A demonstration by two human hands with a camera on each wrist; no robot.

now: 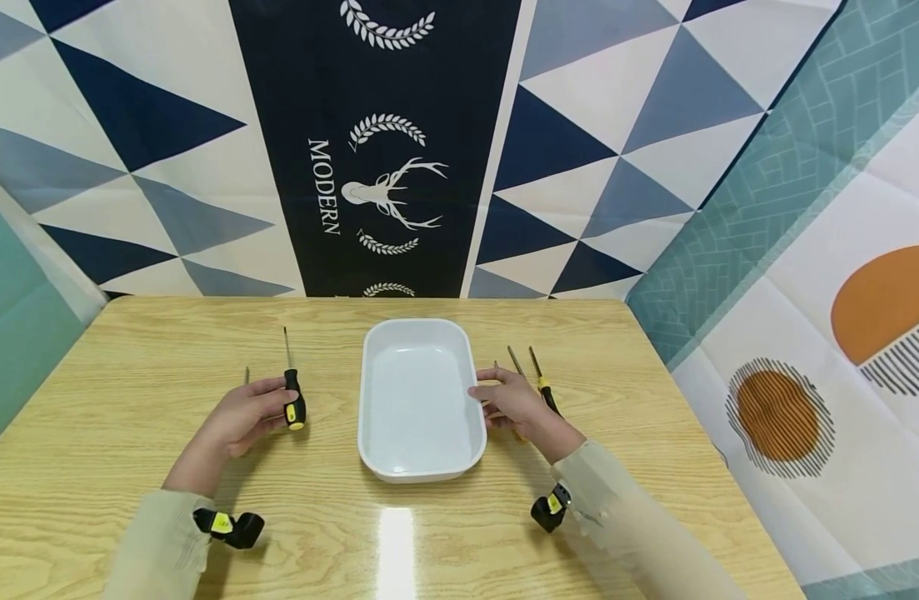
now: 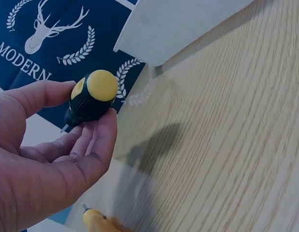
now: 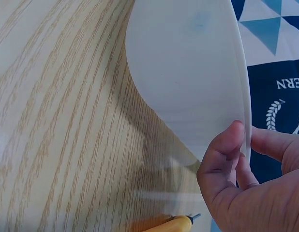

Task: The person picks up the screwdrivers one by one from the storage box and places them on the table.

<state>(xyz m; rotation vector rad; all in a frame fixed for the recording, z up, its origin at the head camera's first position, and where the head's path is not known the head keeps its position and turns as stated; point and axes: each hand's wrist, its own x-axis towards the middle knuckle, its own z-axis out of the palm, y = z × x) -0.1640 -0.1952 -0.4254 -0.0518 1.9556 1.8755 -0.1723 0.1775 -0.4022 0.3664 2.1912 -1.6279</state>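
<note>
Between thumb and fingers, my left hand [image 1: 252,412] holds a black-and-yellow screwdriver [image 1: 294,404], its shaft pointing away toward the wall. In the left wrist view the yellow end of the handle [image 2: 102,85] faces the camera, held above the wood. A white rectangular tray [image 1: 422,408], with nothing in it, is at the middle of the table. My right hand [image 1: 515,404] pinches the tray's right rim, thumb on one side and fingers on the outer wall [image 3: 188,72], as the right wrist view shows.
Another black-and-yellow screwdriver [image 1: 545,387] lies right of the tray, beside further shafts [image 1: 515,358] partly hidden by the right hand. A yellow-handled tool [image 2: 98,221] lies beneath the left hand. A patterned cloth wall [image 1: 384,150] stands behind the wooden table [image 1: 317,533].
</note>
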